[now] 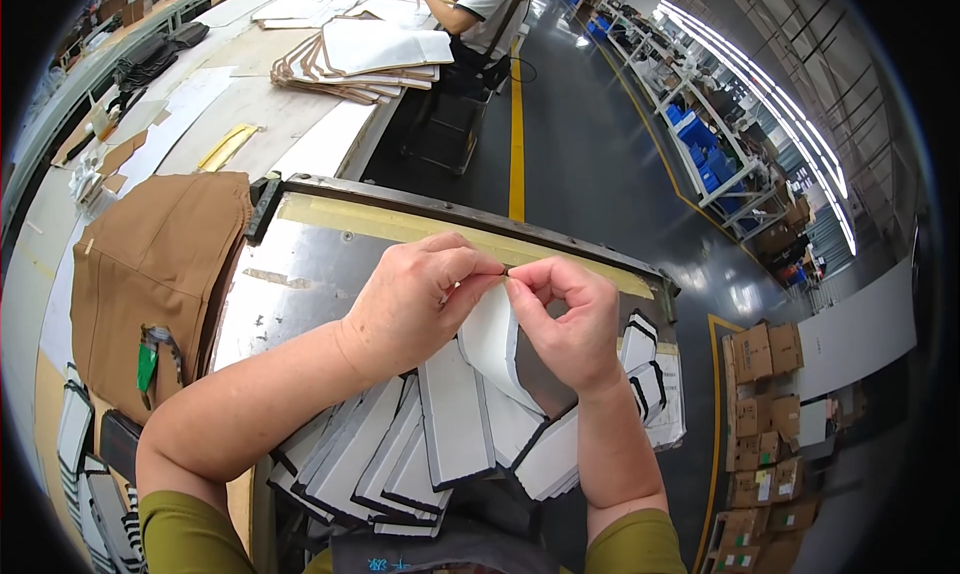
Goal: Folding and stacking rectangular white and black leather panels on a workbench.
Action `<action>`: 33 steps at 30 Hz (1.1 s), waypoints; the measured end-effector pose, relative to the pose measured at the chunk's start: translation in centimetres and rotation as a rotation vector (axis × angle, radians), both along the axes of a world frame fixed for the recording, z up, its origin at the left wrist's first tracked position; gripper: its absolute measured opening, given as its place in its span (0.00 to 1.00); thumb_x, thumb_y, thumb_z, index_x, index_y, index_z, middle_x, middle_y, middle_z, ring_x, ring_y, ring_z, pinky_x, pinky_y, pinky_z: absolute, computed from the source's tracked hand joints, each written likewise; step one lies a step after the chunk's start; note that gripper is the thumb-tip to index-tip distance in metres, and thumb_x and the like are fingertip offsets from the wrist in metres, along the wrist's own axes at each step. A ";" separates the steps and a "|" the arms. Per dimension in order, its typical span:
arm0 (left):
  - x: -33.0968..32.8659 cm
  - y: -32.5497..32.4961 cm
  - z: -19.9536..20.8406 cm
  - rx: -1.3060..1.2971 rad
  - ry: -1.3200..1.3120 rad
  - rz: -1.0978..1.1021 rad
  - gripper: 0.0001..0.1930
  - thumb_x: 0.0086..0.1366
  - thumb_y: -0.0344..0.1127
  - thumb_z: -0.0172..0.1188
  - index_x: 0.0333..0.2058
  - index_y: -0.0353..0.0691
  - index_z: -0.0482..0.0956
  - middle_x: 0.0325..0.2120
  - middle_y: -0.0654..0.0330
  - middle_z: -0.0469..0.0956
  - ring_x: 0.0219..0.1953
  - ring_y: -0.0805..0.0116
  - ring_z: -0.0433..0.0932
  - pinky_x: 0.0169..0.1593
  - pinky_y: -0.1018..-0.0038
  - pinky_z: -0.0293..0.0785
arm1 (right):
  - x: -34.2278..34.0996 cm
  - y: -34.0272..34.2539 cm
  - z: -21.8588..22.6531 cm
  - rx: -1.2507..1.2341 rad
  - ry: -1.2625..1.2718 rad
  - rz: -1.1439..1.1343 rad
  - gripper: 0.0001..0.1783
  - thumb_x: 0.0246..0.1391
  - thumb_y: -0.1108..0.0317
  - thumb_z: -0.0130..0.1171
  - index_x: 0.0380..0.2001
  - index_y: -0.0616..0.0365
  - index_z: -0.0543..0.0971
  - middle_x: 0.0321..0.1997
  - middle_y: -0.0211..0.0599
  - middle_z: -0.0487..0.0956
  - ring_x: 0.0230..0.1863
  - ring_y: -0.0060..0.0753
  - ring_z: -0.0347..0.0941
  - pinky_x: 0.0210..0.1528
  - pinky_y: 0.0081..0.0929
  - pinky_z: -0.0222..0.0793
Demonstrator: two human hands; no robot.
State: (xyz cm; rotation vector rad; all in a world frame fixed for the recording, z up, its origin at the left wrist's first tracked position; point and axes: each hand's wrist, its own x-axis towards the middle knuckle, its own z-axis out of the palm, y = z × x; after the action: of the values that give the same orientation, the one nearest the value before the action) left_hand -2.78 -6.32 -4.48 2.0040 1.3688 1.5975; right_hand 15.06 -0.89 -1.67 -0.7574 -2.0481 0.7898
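Note:
My left hand (415,292) and my right hand (568,316) meet over the metal-topped bench, thumbs and forefingers pinched at the upper corner of a white panel with dark edging (488,339). The panel curves downward between my hands, and a tiny dark bit shows at the fingertips. Below it, several flat white pieces with black edges (455,424) fan out along the near side of the metal bench top (290,274). More black-edged white pieces (648,384) lie just beyond my right wrist.
Brown fabric (160,264) is draped at the bench's left. On the long far table sit stacked white panels with brown edges (380,49) and a yellow piece (228,147). A seated person (485,19) works there. Shelves with blue bins (700,144) and cardboard boxes (765,354) stand at right.

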 end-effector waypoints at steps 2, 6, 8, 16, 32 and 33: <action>-0.1 0.0 0.0 -0.019 0.033 -0.008 0.06 0.58 0.22 0.66 0.36 0.35 0.84 0.29 0.56 0.81 0.28 0.66 0.80 0.32 0.74 0.76 | 0.0 0.0 0.0 0.076 -0.022 0.003 0.02 0.51 0.79 0.64 0.30 0.64 0.82 0.25 0.32 0.81 0.22 0.17 0.75 0.26 0.16 0.71; -0.4 0.0 0.0 -0.058 -0.004 -0.065 0.05 0.57 0.23 0.66 0.34 0.35 0.84 0.28 0.57 0.82 0.27 0.67 0.81 0.32 0.75 0.76 | 0.0 0.1 -0.1 0.172 -0.078 0.035 0.04 0.48 0.80 0.65 0.30 0.62 0.82 0.24 0.34 0.79 0.20 0.22 0.75 0.23 0.19 0.69; -0.5 0.0 0.1 -0.110 0.000 -0.085 0.04 0.57 0.23 0.66 0.32 0.34 0.84 0.27 0.57 0.82 0.26 0.68 0.81 0.31 0.76 0.77 | 0.0 0.2 -0.2 0.208 -0.090 0.048 0.05 0.47 0.80 0.65 0.29 0.61 0.82 0.23 0.35 0.78 0.20 0.24 0.75 0.23 0.20 0.68; -0.5 0.0 0.4 -0.156 -0.054 -0.073 0.03 0.55 0.24 0.65 0.28 0.32 0.81 0.23 0.55 0.80 0.25 0.67 0.81 0.30 0.74 0.77 | -0.1 0.2 -0.2 0.281 -0.138 0.056 0.05 0.47 0.80 0.65 0.28 0.60 0.81 0.24 0.36 0.79 0.20 0.28 0.76 0.23 0.22 0.69; -1.2 0.7 0.6 -0.602 -0.504 -0.278 0.06 0.63 0.30 0.63 0.33 0.31 0.80 0.26 0.61 0.81 0.28 0.76 0.79 0.33 0.80 0.76 | 0.5 0.5 -0.3 -0.339 -0.028 0.068 0.03 0.57 0.76 0.61 0.32 0.66 0.80 0.28 0.28 0.81 0.28 0.11 0.74 0.31 0.13 0.70; -1.3 0.8 0.7 -0.602 -0.505 -0.277 0.06 0.63 0.30 0.63 0.33 0.31 0.80 0.26 0.61 0.81 0.28 0.76 0.79 0.33 0.80 0.76 | 0.5 0.6 -0.2 -0.381 -0.001 0.090 0.03 0.58 0.76 0.61 0.33 0.66 0.79 0.28 0.28 0.81 0.28 0.11 0.74 0.32 0.12 0.70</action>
State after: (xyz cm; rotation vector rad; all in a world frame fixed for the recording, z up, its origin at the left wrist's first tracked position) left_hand -4.08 -5.56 -3.81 1.2623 1.1300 1.2470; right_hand 15.57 -0.28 -1.92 -0.8751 -1.9667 1.2533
